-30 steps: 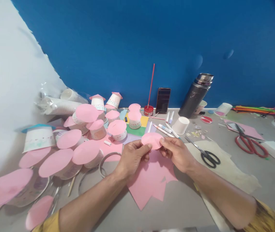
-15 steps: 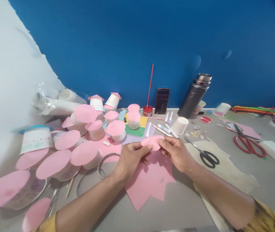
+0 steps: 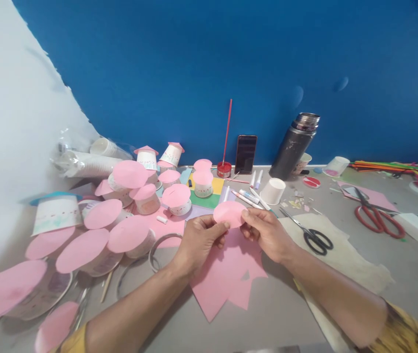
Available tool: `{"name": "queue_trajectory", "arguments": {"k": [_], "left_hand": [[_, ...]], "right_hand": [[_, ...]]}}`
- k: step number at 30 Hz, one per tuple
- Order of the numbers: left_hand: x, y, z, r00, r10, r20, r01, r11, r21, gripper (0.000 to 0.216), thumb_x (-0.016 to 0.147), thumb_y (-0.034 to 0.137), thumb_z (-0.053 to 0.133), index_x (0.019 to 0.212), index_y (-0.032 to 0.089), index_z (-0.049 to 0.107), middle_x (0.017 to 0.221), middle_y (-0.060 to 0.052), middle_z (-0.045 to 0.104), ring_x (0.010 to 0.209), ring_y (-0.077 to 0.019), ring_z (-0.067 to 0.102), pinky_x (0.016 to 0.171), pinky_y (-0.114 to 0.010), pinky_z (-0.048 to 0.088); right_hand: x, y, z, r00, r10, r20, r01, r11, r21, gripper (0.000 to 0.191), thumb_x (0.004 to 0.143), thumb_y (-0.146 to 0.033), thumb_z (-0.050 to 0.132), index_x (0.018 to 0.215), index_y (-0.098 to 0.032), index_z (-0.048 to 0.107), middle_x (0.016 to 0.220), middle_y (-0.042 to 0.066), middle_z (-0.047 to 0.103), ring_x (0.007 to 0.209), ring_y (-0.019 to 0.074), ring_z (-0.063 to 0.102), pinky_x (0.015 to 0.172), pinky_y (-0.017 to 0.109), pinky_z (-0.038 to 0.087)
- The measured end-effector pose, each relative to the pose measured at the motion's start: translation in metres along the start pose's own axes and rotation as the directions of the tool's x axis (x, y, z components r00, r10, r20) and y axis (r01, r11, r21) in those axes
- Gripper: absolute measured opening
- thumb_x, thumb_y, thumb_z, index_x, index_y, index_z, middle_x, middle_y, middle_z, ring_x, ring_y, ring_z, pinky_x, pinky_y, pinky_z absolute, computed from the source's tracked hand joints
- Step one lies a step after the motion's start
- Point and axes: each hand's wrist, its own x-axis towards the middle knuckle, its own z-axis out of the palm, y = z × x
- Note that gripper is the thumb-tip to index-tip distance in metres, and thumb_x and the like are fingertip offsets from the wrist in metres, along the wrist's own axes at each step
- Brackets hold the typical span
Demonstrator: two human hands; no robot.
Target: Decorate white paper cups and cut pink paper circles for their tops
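We see both hands at the middle of the desk (image 3: 275, 318), where a pink paper disc (image 3: 230, 214) is held above pink sheets (image 3: 220, 284) with cut, angular edges. The fingers of the left hand (image 3: 203, 240) pinch the disc at its left and lower edge; those of the right hand (image 3: 266, 233) pinch it at the right edge. The hands and forearms cover parts of the sheets and desk beneath, so we cannot tell what lies under them. Beside the left forearm we note a grey ring (image 3: 150, 254), and beyond it a crowd of cups topped with pink discs (image 3: 131, 234), many overlapping and several tilted; one cup bears a blue top (image 3: 57, 213). Behind these, plastic-wrapped cups (image 3: 91, 164) lie against the wall. Just past the right hand we find markers (image 3: 246, 197) and an upturned white cup (image 3: 273, 191), with small scraps (image 3: 297, 203) to its right. Black-handled scissors (image 3: 307, 231) rest largely on torn cream paper (image 3: 356, 260), near the right forearm; red-handled scissors (image 3: 371, 212) lie farther right. Along the blue wall (image 3: 194, 73) we observe a red container (image 3: 224, 170) with an upright stick, a phone (image 3: 246, 154) on end, and a tilted dark flask (image 3: 293, 149) partly hiding a patterned cup (image 3: 303, 163).
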Motion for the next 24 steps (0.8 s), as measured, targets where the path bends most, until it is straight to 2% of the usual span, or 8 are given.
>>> {"name": "queue_trajectory", "arguments": {"k": [4,7,12,14,17,20,24], "left_hand": [[0.0007,-0.0008,-0.0010,1.000,0.024,-0.012,-0.024,1.000,0.013,0.031,0.069,0.041,0.087,0.063,0.015,0.071,0.054,0.000,0.060,0.051,-0.0098,0.049,0.053,-0.024,0.039],[0.0006,-0.0015,-0.0004,0.999,0.034,-0.010,-0.034,0.999,0.005,0.030,0.069,0.038,0.086,0.061,0.015,0.069,0.053,0.000,0.060,0.051,-0.0091,0.050,0.054,-0.024,0.040],[-0.0018,-0.0035,0.0031,0.989,-0.103,0.111,0.128,0.958,-0.255,0.034,0.066,0.043,0.089,0.071,0.013,0.073,0.066,-0.003,0.066,0.053,-0.0097,0.055,0.052,-0.023,0.042],[-0.0026,-0.0044,0.0035,0.983,-0.120,0.138,0.156,0.945,-0.287,0.038,0.065,0.046,0.091,0.073,0.013,0.074,0.068,-0.003,0.066,0.053,-0.0098,0.055,0.050,-0.023,0.042],[-0.0018,-0.0059,0.0019,0.990,-0.071,0.123,0.098,0.968,-0.229,0.036,0.067,0.044,0.092,0.073,0.013,0.075,0.066,-0.001,0.063,0.054,-0.0093,0.055,0.052,-0.024,0.043],[0.0002,-0.0064,-0.0008,0.996,-0.008,0.093,0.017,0.996,-0.093,0.032,0.071,0.042,0.089,0.071,0.014,0.074,0.061,-0.001,0.062,0.053,-0.0096,0.052,0.055,-0.024,0.042],[-0.0007,-0.0025,-0.0012,0.993,0.099,0.058,-0.103,0.992,0.075,0.030,0.077,0.041,0.083,0.066,0.015,0.072,0.055,0.000,0.059,0.053,-0.0103,0.048,0.055,-0.025,0.038]], "right_hand": [[-0.0006,-0.0004,0.0006,0.998,0.048,0.043,-0.049,0.999,0.022,0.054,0.072,-0.071,0.080,0.070,-0.018,0.069,0.055,-0.001,0.055,0.053,0.0111,0.043,0.051,0.026,0.031],[-0.0013,-0.0004,0.0016,0.998,0.056,0.006,-0.056,0.998,-0.039,0.049,0.066,-0.064,0.086,0.073,-0.017,0.074,0.053,-0.003,0.052,0.051,0.0105,0.041,0.048,0.026,0.028],[-0.0026,-0.0010,0.0034,0.997,-0.012,-0.078,0.002,0.993,-0.120,0.038,0.069,-0.055,0.083,0.068,-0.018,0.072,0.052,-0.003,0.051,0.051,0.0107,0.040,0.048,0.026,0.031],[-0.0032,-0.0018,0.0039,0.994,-0.039,-0.101,0.023,0.987,-0.158,0.037,0.071,-0.054,0.081,0.066,-0.019,0.071,0.052,-0.003,0.052,0.051,0.0107,0.040,0.049,0.027,0.032],[-0.0042,-0.0026,0.0041,0.993,-0.077,-0.092,0.057,0.978,-0.200,0.035,0.073,-0.053,0.080,0.068,-0.018,0.072,0.055,-0.003,0.052,0.054,0.0108,0.041,0.052,0.027,0.033],[-0.0047,-0.0021,0.0034,0.995,-0.082,-0.057,0.069,0.977,-0.203,0.035,0.073,-0.053,0.080,0.073,-0.018,0.075,0.057,-0.003,0.052,0.056,0.0111,0.041,0.054,0.027,0.032],[-0.0028,-0.0007,0.0015,0.999,-0.040,0.001,0.040,0.995,-0.086,0.040,0.073,-0.057,0.082,0.077,-0.017,0.076,0.056,-0.003,0.052,0.054,0.0107,0.040,0.052,0.027,0.029]]}}
